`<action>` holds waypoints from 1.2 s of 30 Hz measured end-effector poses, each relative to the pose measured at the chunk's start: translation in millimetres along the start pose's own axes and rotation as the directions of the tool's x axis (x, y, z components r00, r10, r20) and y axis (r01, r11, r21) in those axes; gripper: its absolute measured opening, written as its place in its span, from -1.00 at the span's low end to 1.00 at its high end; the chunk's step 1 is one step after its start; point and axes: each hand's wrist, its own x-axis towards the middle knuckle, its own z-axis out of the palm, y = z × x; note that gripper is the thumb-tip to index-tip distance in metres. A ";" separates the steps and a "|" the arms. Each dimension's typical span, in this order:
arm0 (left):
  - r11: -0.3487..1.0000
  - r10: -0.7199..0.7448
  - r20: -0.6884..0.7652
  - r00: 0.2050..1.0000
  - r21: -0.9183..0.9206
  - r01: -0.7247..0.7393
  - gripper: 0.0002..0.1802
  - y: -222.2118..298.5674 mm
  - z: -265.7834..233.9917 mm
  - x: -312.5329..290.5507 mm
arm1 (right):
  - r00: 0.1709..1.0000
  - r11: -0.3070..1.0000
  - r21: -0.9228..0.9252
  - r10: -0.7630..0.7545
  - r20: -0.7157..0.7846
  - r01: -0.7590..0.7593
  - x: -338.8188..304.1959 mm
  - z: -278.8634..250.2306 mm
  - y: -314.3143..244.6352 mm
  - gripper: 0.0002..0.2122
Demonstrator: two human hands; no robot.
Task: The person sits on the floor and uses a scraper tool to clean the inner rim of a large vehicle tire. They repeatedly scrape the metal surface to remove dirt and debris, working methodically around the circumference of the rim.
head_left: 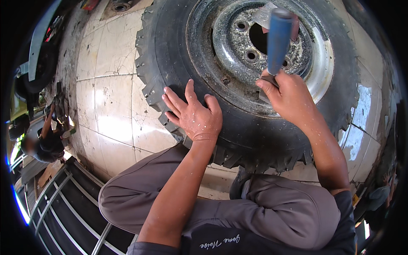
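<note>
A large black tyre point(170, 51) with chunky tread lies flat in front of me. Its steel wheel rim point(221, 55) has a worn, speckled surface with bolt holes and a dark centre hole. My left hand point(196, 114) rests on the tyre's near-left sidewall, fingers spread, holding nothing. My right hand point(293, 95) is closed on a blue-handled tool point(278, 46), over the rim's near edge. The handle stands up toward the view and blurs at its top. A dark flat part shows at my thumb; its lower end is partly hidden. Pale specks dot both hands and forearms.
Cream floor tiles point(110, 97) surround the tyre. A metal-barred rack point(68, 199) stands at the lower left. At the far left is another person point(46, 144) near a vehicle's wheel point(42, 68). A round metal part point(120, 7) lies at the top left.
</note>
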 end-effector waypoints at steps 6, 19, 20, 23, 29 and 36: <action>1.000 0.004 0.011 1.000 -0.011 -0.004 -0.36 0.7 -0.3 -1.2 | 1.000 0.999 0.034 -0.015 -0.027 0.016 -10.8 3.7 11.8 -0.74; 0.998 0.025 -0.015 1.000 -0.049 -0.026 -0.37 -3.4 0.0 0.2 | 0.999 0.914 0.405 0.046 0.000 -0.042 -25.2 -1.3 24.3 -0.83; 0.997 0.035 -0.018 0.999 -0.067 -0.037 -0.37 -2.6 0.0 -0.1 | 1.000 0.927 0.374 0.003 0.008 -0.006 -24.1 4.1 33.9 -0.82; 0.998 0.030 0.009 1.000 -0.048 -0.029 -0.37 0.9 -2.9 2.2 | 0.987 0.897 0.416 0.110 0.120 -0.150 -19.6 10.4 47.8 -0.82; 0.998 0.036 0.043 0.998 -0.046 -0.034 -0.36 -1.2 -7.3 0.0 | 0.939 0.839 0.430 0.252 0.234 -0.333 -1.7 1.1 60.0 -0.85; 0.996 0.057 0.020 0.998 -0.066 -0.055 -0.35 -6.2 -3.2 -0.6 | 0.966 0.713 0.655 0.231 0.118 -0.251 8.7 -0.5 53.9 -0.84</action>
